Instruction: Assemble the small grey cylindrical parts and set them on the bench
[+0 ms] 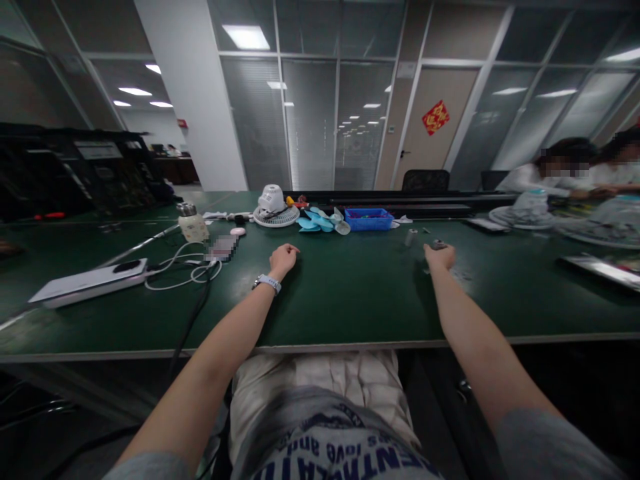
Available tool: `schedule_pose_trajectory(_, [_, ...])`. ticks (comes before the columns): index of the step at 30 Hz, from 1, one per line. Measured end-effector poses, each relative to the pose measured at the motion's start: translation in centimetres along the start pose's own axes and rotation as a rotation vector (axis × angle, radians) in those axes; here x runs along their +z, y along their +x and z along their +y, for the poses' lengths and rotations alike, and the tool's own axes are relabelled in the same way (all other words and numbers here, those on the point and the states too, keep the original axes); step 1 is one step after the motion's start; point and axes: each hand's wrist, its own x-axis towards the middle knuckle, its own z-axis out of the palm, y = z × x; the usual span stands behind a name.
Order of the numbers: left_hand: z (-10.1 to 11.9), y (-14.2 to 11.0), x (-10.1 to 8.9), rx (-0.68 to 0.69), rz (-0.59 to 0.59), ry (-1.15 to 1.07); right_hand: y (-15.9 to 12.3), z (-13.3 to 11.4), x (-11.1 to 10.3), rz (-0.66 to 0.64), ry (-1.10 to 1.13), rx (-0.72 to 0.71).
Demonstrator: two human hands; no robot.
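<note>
My left hand [285, 260] rests on the green table [345, 287], loosely closed, its index finger pointing right; I see nothing in it. Further right, my right hand [441, 257] is closed around a small dark grey metal part [439, 245], mostly covered by the fingers. Just left of that hand stands a small silver metal cylinder [411, 237]. Beyond my hands lie light-blue fan blades [319, 220]. Beside them is a white fan head [271, 200] on its round grille [276, 217].
A blue basket [370, 220] stands at the back. To the left are a power strip [93, 281] with white cables, a bottle [193, 224] and a blurred phone-like thing [223, 248]. On the right lies a tray [603, 272]; two people sit beyond with fan parts.
</note>
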Motion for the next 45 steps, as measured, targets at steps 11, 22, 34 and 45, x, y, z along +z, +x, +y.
schedule_pose_trajectory(11, [0.4,-0.5,-0.3,-0.004,0.002,0.021,-0.4,-0.1,-0.6,-0.064,0.005,0.059])
schedule_pose_trajectory(22, [0.6,-0.4,-0.2,0.001,0.011,-0.016,-6.7,-5.5,0.7,-0.259,0.097,-0.405])
schedule_pose_trajectory(34, [3.5,-2.3,-0.8,0.312,0.034,-0.225,-23.1,-11.0,5.4,-0.951,0.407,-0.746])
schedule_pose_trajectory(45, [5.7,-2.1,0.3,0.396,0.17,-0.159,-22.9,-10.8,4.8,-0.957,0.374,-0.789])
